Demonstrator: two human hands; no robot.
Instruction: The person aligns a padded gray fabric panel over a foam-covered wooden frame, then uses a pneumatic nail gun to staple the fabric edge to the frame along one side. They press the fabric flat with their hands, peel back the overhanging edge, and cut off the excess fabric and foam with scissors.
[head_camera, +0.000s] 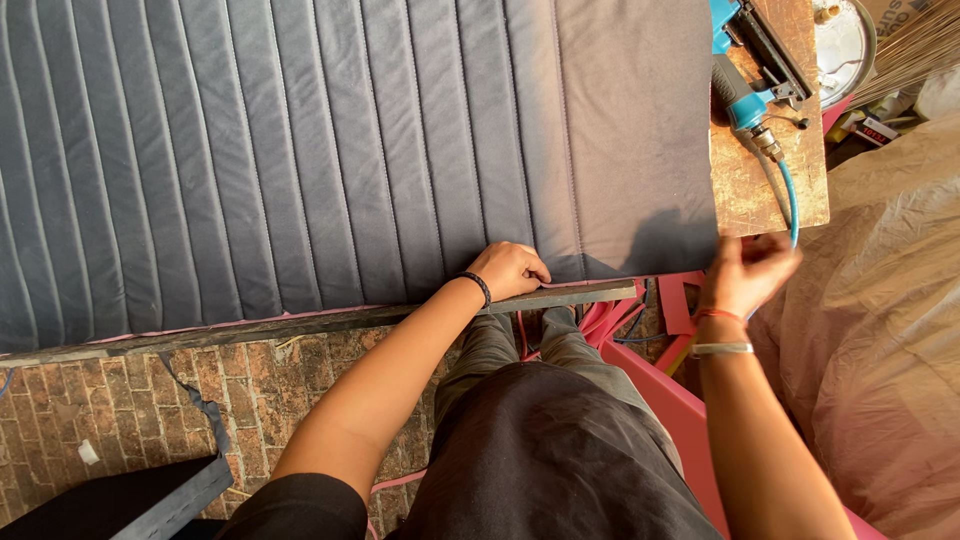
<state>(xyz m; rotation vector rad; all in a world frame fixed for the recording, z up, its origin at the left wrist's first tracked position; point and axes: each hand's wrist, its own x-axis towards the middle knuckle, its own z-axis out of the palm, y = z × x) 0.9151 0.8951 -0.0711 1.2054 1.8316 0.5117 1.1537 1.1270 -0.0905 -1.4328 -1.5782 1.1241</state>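
A large grey quilted fabric panel (300, 150) with stitched vertical ribs lies over a board with a dark wooden edge (300, 322). My left hand (510, 268) presses on the fabric's near edge, fingers curled over it. My right hand (748, 272) is at the panel's lower right corner, fingers pinched around the thin blue air hose (790, 200), by the corner of a worn wooden board (765, 190). A blue and black pneumatic staple gun (748, 70) lies on that board, beyond my right hand.
A brick floor (110, 400) lies below the panel's edge, with a strip of grey fabric (195, 470) on it. Pink frame pieces (680, 400) stand by my legs. A beige plastic-covered bulk (890, 350) fills the right side. A broom's bristles (915, 45) are at top right.
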